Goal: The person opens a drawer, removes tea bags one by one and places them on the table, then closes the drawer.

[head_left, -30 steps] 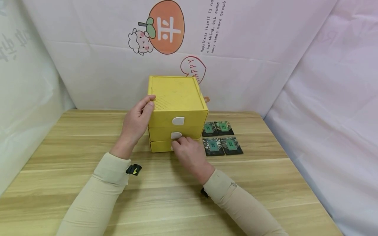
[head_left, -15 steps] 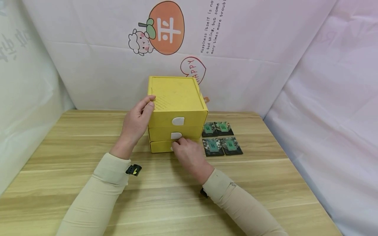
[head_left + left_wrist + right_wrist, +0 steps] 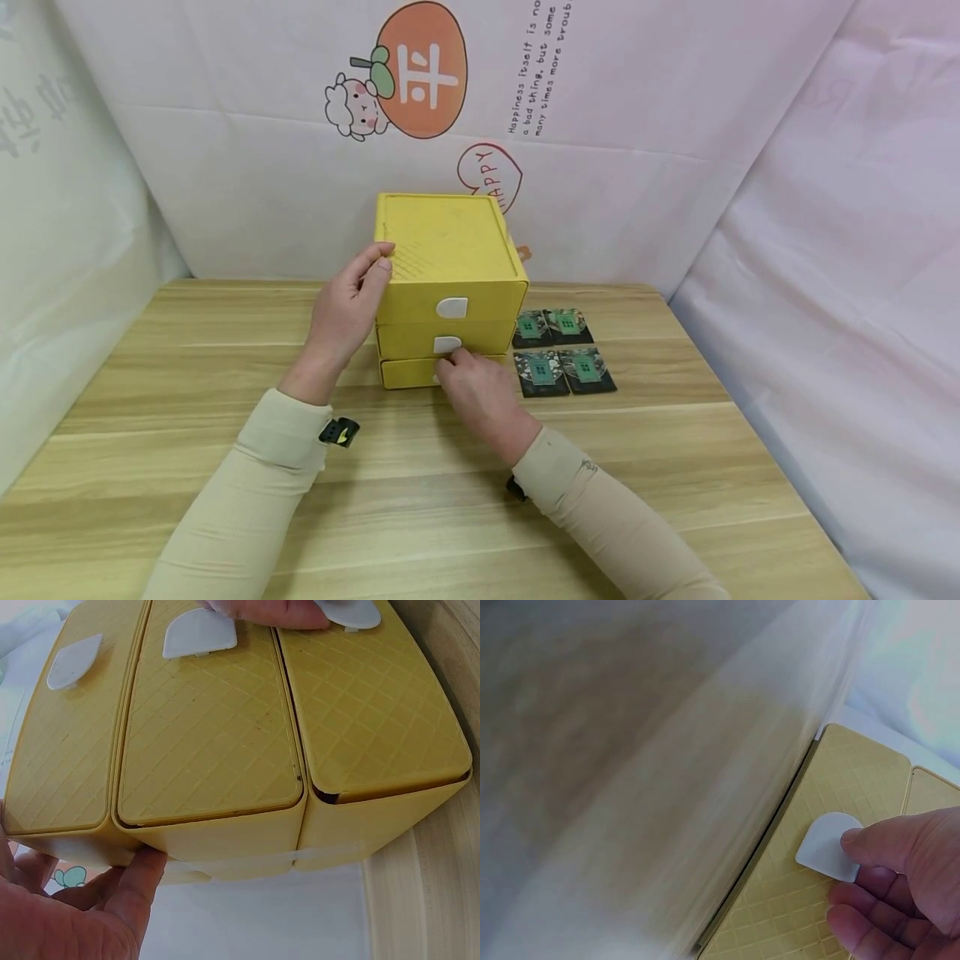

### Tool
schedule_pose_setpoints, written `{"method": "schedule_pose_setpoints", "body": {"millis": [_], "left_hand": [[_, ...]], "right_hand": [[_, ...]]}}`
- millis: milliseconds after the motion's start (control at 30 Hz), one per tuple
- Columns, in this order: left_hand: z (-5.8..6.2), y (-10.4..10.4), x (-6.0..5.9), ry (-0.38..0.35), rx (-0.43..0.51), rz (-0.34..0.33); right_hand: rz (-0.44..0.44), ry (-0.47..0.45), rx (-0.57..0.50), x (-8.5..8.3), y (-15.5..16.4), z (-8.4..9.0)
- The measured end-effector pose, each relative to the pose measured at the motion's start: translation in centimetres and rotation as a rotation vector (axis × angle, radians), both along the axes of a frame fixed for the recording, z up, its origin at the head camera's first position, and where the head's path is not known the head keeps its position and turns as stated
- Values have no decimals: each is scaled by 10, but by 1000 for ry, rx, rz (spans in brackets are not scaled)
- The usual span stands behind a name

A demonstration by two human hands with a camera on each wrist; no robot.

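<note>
A yellow mini drawer unit (image 3: 450, 237) with three stacked drawers, each with a white tab handle, stands at mid-table. My left hand (image 3: 347, 304) rests against its upper left side, fingertips at the top edge; in the left wrist view its fingers (image 3: 139, 889) press that side. My right hand (image 3: 483, 392) is at the bottom drawer (image 3: 407, 373), which sits slightly forward of its frame in the left wrist view. In the right wrist view the thumb (image 3: 885, 844) and bent fingers pinch the bottom drawer's white tab handle (image 3: 829, 846). My hand mostly hides this tab in the head view.
Several dark square cards (image 3: 566, 372) with green designs lie in two rows just right of the drawer unit. A printed white cloth (image 3: 622, 108) hangs behind the wood-grain table (image 3: 420, 517), and white cloth also stands at both sides.
</note>
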State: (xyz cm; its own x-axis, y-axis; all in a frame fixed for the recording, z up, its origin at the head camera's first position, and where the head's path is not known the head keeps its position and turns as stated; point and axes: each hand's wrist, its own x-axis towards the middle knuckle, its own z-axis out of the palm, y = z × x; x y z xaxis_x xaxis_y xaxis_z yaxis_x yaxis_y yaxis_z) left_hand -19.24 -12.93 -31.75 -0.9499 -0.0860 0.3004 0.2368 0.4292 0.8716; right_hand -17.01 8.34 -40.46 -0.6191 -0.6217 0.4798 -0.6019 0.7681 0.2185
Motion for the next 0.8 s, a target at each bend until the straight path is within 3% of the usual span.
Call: {"method": "schedule_pose_setpoints", "body": {"millis": [267, 800], "left_hand": [[0, 0, 1, -8, 5, -8], [2, 0, 2, -8, -5, -13]], "right_hand": [[5, 27, -4, 2, 0, 0], [1, -28, 12, 18, 1, 6]]}}
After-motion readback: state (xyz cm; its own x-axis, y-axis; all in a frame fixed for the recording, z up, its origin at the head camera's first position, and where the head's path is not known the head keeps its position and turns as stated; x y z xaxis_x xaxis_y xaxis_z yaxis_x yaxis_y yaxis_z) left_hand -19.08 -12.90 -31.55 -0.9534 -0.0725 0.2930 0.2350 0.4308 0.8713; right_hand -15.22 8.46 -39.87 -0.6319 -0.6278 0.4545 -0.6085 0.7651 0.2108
